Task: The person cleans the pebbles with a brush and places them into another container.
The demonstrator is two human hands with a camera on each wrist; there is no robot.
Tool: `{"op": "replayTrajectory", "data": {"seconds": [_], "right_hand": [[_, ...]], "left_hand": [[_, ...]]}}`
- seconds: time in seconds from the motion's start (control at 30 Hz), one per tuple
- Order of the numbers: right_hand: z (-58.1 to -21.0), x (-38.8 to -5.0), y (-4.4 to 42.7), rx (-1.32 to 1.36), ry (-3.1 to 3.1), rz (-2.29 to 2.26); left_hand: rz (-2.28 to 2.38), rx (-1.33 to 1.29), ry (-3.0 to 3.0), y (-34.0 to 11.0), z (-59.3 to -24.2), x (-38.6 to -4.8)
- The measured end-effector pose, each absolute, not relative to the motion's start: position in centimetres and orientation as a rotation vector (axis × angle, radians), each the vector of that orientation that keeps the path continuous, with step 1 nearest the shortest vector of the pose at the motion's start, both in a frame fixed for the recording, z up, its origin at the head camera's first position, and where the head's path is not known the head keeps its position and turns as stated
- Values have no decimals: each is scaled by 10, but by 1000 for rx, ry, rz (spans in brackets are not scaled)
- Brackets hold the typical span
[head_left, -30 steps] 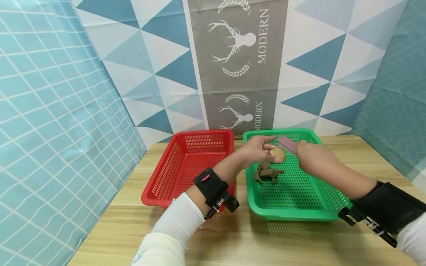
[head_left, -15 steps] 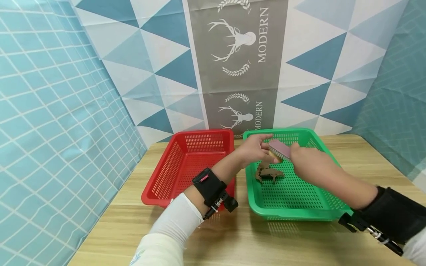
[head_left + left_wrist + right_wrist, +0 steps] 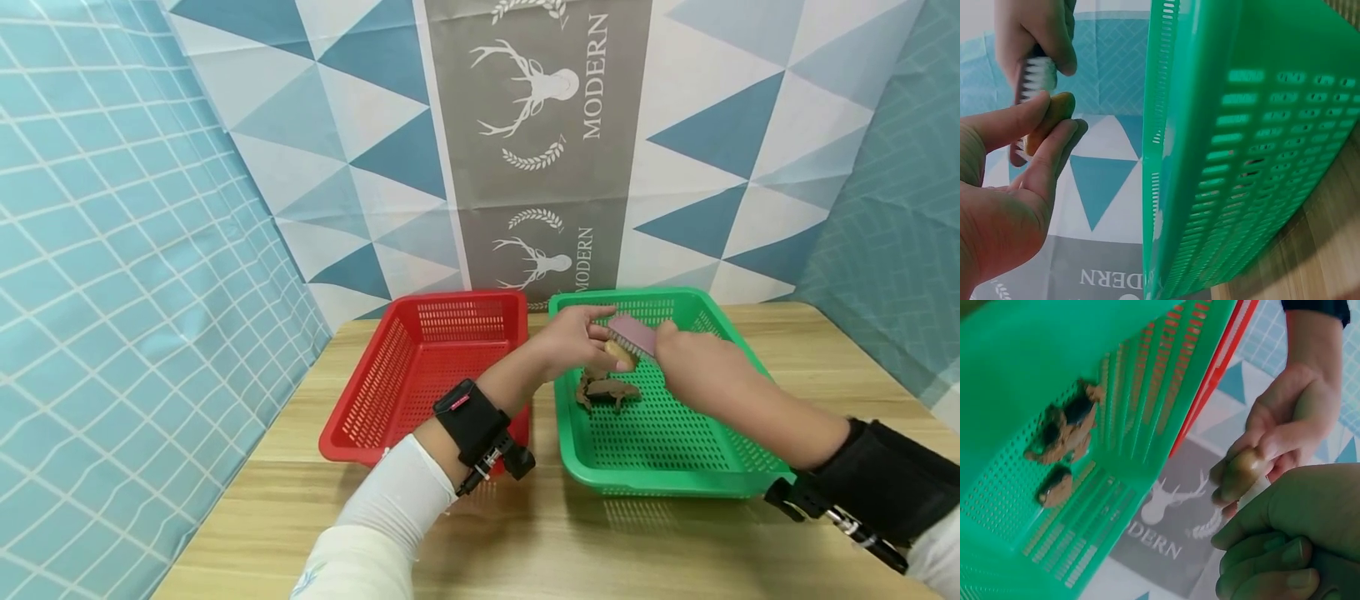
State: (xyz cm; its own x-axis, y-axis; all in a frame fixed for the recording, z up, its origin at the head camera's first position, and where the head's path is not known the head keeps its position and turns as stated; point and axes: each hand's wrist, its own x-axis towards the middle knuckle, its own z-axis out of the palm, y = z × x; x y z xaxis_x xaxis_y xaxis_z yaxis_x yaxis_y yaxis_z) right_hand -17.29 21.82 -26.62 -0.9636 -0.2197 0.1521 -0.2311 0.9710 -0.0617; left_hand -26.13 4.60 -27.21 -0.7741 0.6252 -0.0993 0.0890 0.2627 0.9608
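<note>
My left hand (image 3: 573, 340) pinches a small, yellowish-brown oval potato (image 3: 1242, 474) between thumb and fingers, above the back left of the green basket (image 3: 675, 482). My right hand (image 3: 701, 362) grips a scrub brush (image 3: 634, 334) with a mauve back and pale bristles. In the left wrist view the brush lies right behind the potato, its bristles (image 3: 1040, 74) turned toward it. In the right wrist view my curled right fingers hide the brush. Below the hands, brown knobbly pieces (image 3: 611, 389) with dark patches lie in the green basket's left side; their kind is unclear.
To the left of the green basket stands a red plastic basket (image 3: 457, 367) of similar build. Both rest on a wood-grain table (image 3: 570, 550). A patterned cloth (image 3: 375, 125) covers the wall behind, and blue tiled sheeting (image 3: 112, 275) hangs at the left.
My right hand has brought the brush leftward to the potato, then shifted it slightly. The potato's face has turned in my left hand, which otherwise stays in place.
</note>
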Motion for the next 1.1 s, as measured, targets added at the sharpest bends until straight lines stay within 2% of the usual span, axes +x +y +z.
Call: {"op": "replayTrajectory", "data": {"seconds": [0.43, 0.73, 1.1], "right_hand": [[-255, -170, 211, 397, -2974, 131], [-249, -182, 226, 293, -3052, 78], [-257, -183, 240, 349, -3023, 133]], "left_hand": [[1565, 660, 2080, 47, -263, -266], [1530, 672, 2132, 44, -253, -265], [1576, 743, 2108, 28, -258, -268]]}}
